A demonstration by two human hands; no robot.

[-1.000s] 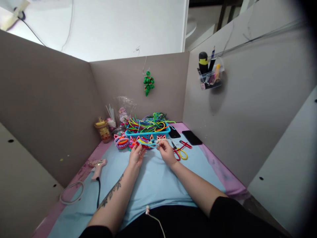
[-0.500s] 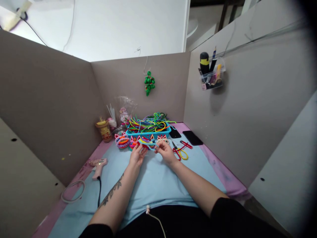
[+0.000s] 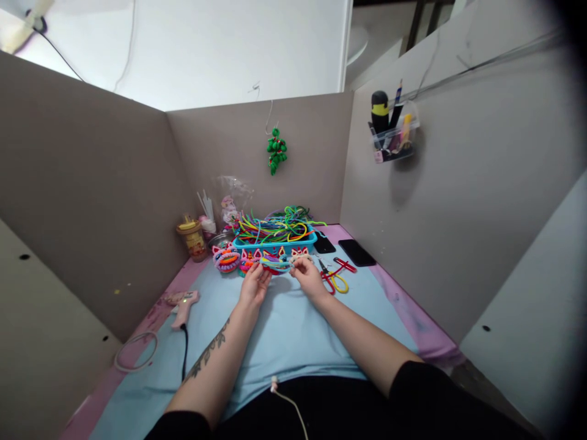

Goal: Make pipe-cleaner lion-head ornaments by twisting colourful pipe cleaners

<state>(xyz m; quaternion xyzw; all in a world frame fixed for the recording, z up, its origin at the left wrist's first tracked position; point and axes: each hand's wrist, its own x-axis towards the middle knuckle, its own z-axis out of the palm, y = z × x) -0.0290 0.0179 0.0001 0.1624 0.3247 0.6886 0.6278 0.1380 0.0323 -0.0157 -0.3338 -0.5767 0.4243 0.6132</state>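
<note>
Between my hands, just above the cloth, stretches a small bundle of pipe cleaners [image 3: 277, 266], light blue with some red. My left hand [image 3: 255, 285] pinches its left end. At the other end, my right hand [image 3: 307, 276] grips a light blue strand between thumb and fingertips. Right behind them stands a row of colourful pipe-cleaner animal heads [image 3: 226, 259] with pointed ears, partly hidden by my hands. A blue basket [image 3: 243, 245] heaped with loose pipe cleaners [image 3: 270, 227] sits behind that row.
Scissors [image 3: 338, 282] and a red-handled tool [image 3: 345, 265] lie to the right, near two black phones [image 3: 356, 252]. At the left are a pink glue gun [image 3: 184, 307] with its cord and a lidded cup [image 3: 193, 240]. Grey panels enclose the table; a pen holder [image 3: 392, 143] hangs at right.
The bundle between my hands has turned and now lies flatter, with red showing along its lower side. My right hand has shifted slightly; the camera view has moved a little.
</note>
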